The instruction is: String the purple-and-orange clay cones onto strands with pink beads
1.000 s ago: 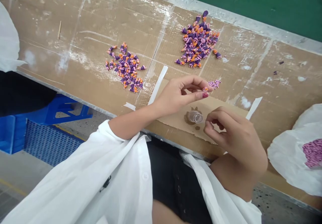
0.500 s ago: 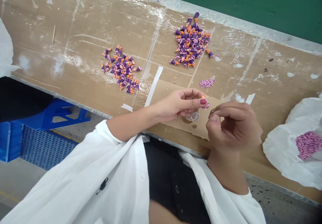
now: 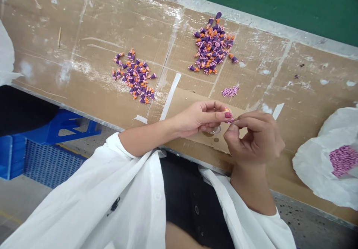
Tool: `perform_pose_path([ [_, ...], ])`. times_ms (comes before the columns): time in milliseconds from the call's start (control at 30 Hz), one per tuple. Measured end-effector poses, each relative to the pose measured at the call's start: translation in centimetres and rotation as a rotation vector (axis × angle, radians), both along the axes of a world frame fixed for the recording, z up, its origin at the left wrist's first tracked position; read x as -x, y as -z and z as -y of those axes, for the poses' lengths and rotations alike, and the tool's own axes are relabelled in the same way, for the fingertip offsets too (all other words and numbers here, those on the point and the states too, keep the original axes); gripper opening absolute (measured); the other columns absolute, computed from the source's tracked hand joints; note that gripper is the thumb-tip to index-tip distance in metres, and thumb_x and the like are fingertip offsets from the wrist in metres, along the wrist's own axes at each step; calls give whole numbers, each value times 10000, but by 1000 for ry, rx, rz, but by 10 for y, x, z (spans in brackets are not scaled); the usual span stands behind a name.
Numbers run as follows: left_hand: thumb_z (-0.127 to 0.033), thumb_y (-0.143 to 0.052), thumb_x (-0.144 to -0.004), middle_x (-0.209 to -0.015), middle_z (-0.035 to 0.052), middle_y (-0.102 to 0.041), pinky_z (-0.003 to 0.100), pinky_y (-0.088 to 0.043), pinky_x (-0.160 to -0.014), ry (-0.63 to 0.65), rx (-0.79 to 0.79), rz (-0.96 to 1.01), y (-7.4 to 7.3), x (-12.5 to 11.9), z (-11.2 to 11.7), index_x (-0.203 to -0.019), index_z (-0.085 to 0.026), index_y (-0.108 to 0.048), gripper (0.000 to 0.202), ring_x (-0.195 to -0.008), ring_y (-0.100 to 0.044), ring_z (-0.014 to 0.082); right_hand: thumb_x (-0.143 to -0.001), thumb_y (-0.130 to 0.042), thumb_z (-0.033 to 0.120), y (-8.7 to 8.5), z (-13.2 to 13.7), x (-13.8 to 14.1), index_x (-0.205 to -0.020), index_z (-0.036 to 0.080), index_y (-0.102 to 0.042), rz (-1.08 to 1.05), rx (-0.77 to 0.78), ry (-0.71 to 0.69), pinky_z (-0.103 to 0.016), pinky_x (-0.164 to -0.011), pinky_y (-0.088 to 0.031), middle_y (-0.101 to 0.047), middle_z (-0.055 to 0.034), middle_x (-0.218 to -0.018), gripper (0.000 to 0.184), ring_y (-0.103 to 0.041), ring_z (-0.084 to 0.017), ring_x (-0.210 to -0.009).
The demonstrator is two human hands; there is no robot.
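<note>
My left hand (image 3: 200,118) is pinched on a tiny purple and orange piece at its fingertips, just above a small clear round lid (image 3: 214,131) on a cardboard sheet (image 3: 181,100). My right hand (image 3: 253,137) is closed in a pinch right against the left fingertips; what it holds is too small to make out. A small heap of pink bits (image 3: 230,91) lies beyond the hands. Two heaps of purple and orange pieces lie farther off: one on the left (image 3: 135,75), one at the back (image 3: 212,47).
The brown worktable (image 3: 84,36) is streaked with white residue and tape strips (image 3: 170,96). A white plastic bag (image 3: 316,170) holding pink bits sits at the right. A blue crate (image 3: 16,155) stands on the floor at the left, a white bag (image 3: 5,59) at the left edge.
My left hand drew back from the pink heap towards me. My right hand rose from the clear lid and met the left fingertips. The view shifted slightly.
</note>
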State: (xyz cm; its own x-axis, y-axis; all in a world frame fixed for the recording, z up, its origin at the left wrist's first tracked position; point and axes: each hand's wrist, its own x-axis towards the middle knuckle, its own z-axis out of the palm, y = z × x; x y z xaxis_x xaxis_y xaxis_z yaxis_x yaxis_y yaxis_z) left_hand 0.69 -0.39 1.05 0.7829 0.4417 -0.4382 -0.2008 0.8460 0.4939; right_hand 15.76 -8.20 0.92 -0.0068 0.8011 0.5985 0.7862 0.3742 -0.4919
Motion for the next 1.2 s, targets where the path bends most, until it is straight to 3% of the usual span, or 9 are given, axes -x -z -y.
perform_pose_path([
  [167, -374, -968, -636, -660, -59, -598, 206, -217, -477, -43, -33, -34, -1, -1, 1, -779, -147, -569, 480, -473, -394, 1, -862, -623, 64, 0, 0, 1, -897, 291, -511, 72, -24, 18, -389, -581, -507, -606, 4, -703, 256, -599, -194, -606],
  [333, -390, -999, -559, -630, -81, -589, 210, -238, -483, -87, -8, -40, -2, -3, 6, -782, -156, -557, 548, -472, -401, 1, -849, -623, 21, -3, -1, 4, -899, 290, -542, 58, -47, 1, -374, -581, -497, -591, 1, -704, 286, -579, -188, -603],
  [567, -384, -986, -591, -621, -77, -589, 217, -227, -483, -84, -6, -63, -6, -1, 9, -784, -161, -542, 534, -472, -389, 4, -845, -634, 27, -3, 1, 4, -961, 285, -571, 50, -46, -14, -370, -591, -495, -610, -9, -748, 289, -575, -187, -609],
  [867, -412, -1006, -520, -626, -90, -587, 212, -242, -494, -97, 4, -53, -2, -1, 9, -794, -159, -541, 595, -482, -406, 1, -877, -627, 69, 0, 1, 2, -997, 293, -540, 132, -8, 30, -368, -563, -513, -624, -6, -737, 269, -607, -183, -596],
  [1100, -374, -1008, -537, -645, -77, -593, 203, -231, -487, -99, 29, 10, -1, -1, 10, -797, -155, -567, 557, -494, -420, 8, -889, -636, 74, -3, 3, 2, -1002, 292, -555, 109, -26, 13, -365, -579, -536, -628, -5, -740, 259, -610, -175, -603],
  [1200, -397, -1006, -541, -714, -47, -657, 206, -269, -488, -79, 1, 69, 0, 0, 7, -808, -154, -609, 536, -508, -447, 13, -892, -674, 109, -2, 6, -1, -1082, 285, -587, 46, -81, -8, -362, -618, -563, -654, -19, -802, 272, -644, -182, -653],
])
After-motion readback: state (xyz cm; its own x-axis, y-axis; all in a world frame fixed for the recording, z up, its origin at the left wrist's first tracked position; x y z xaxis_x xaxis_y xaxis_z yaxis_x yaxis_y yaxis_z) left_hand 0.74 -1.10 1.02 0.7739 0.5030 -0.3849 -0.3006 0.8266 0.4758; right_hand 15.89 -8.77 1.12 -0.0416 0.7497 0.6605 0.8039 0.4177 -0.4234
